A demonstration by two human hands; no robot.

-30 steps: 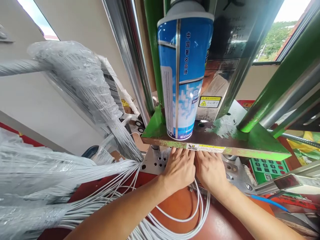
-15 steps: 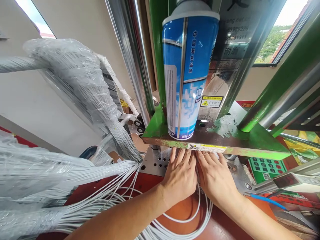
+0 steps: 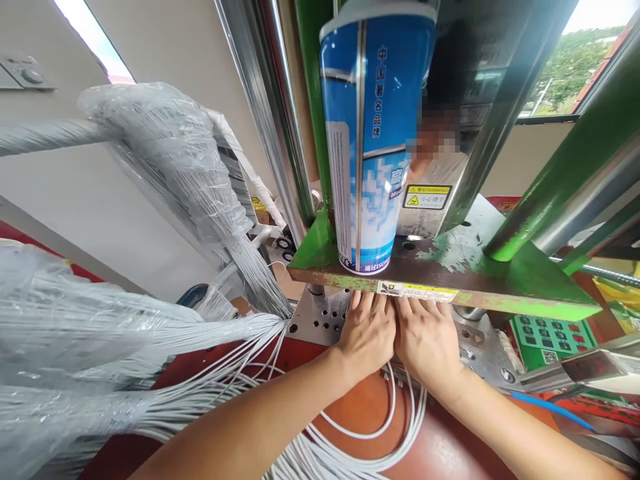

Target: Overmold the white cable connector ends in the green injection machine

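Note:
My left hand (image 3: 367, 331) and my right hand (image 3: 427, 338) lie side by side at the metal mould plate (image 3: 317, 323), backs up, fingers pointing forward. Both sets of fingertips go under the front edge of a green press plate (image 3: 520, 283), which hides them. The thumbs do not show either. White cables (image 3: 387, 417) loop out beneath both hands onto the orange-red surface. Whether my fingers grip the cables or only press down is hidden. Just above my hands, a blue and white spray can (image 3: 373, 200) stands upright on the press plate.
Plastic-wrapped cable bundles (image 3: 170, 160) hang at the left, and more wrapped cables (image 3: 100, 340) lie below them. Steel columns (image 3: 270, 113) flank the press. A green keypad panel (image 3: 553, 340) and a blue tube (image 3: 555, 408) are at the right. A warning label (image 3: 427, 197) marks the metal block.
My view has turned slightly left, so the scene sits further right in the picture. Both hands stay at the mould plate, with their fingertips under the press edge.

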